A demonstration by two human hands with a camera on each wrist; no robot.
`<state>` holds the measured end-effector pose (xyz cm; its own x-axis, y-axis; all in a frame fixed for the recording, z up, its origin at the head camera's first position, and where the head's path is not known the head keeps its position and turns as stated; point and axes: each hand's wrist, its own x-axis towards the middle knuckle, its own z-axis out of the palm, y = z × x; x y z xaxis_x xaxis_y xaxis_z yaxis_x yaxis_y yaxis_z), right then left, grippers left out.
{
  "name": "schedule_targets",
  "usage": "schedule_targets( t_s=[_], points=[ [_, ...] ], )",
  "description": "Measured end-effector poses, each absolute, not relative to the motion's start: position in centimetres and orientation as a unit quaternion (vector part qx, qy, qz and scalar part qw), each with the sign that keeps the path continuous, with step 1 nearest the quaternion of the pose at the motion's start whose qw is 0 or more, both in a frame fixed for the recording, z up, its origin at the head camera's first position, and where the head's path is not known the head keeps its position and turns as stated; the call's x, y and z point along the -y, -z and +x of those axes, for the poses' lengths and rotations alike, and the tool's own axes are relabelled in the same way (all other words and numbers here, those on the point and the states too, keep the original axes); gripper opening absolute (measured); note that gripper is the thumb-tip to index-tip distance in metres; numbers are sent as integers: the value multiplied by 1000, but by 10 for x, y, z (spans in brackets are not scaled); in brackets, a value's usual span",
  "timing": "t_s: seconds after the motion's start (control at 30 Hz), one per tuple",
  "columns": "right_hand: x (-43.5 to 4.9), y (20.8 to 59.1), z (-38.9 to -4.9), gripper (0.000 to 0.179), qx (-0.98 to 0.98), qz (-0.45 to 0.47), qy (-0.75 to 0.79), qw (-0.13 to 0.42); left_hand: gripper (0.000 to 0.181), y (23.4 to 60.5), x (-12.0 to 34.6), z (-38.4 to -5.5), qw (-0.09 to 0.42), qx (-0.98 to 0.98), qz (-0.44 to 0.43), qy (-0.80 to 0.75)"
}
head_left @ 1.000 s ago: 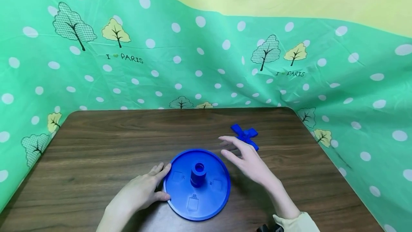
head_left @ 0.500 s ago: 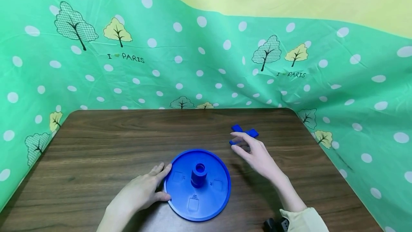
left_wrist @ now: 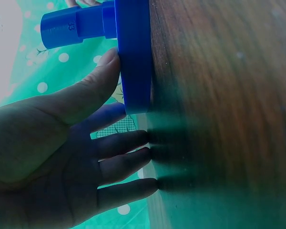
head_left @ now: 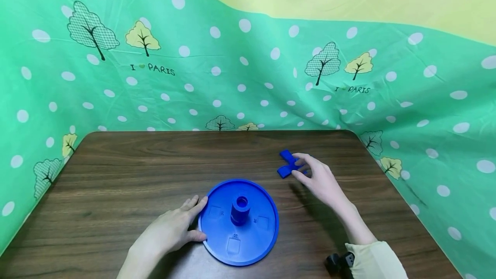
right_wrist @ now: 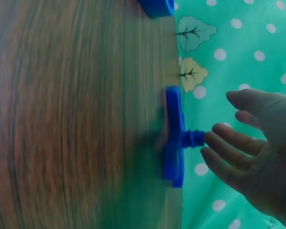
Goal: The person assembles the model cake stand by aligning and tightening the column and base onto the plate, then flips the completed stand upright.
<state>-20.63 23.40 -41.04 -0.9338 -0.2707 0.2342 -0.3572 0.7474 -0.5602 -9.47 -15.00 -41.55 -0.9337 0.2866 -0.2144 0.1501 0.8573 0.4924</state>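
Observation:
A blue round disc (head_left: 253, 238) with an upright tube (head_left: 240, 210) at its centre lies on the dark wood table (head_left: 155, 162), near the front. My left hand (head_left: 170, 231) rests flat beside it, with thumb and index finger against the left rim. In the left wrist view, the thumb (left_wrist: 93, 83) lies along the disc's edge (left_wrist: 133, 57) and the other fingers are straight on the table. A small blue cross piece (head_left: 286, 165) lies behind and right of the disc. My right hand (head_left: 319, 182) reaches it, and straight fingertips (right_wrist: 214, 140) touch the stem of the cross piece (right_wrist: 173, 138).
A green cloth (head_left: 248, 81) with white dots and trees hangs behind and along both sides of the table. The table's rounded back corners meet it. A cream sleeve (head_left: 377, 261) and a black wrist mount (head_left: 339, 264) show at the lower right.
My right hand has moved from beside the disc back and to the right, and its fingertips now reach the cross piece. The left hand and disc have stayed put.

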Motion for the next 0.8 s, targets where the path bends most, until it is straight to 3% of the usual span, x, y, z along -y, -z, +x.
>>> schedule_targets(
  t_s=[0.37, 0.8],
  points=[
    [-250, 417, -214, 53, 960, 131, -235, 77, 90, 416, 149, -96, 148, -951, 115, -245],
    [-257, 425, -224, 66, 974, 110, -195, 20, 89, 416, 151, -95, 141, -950, 121, -252]
  ],
)
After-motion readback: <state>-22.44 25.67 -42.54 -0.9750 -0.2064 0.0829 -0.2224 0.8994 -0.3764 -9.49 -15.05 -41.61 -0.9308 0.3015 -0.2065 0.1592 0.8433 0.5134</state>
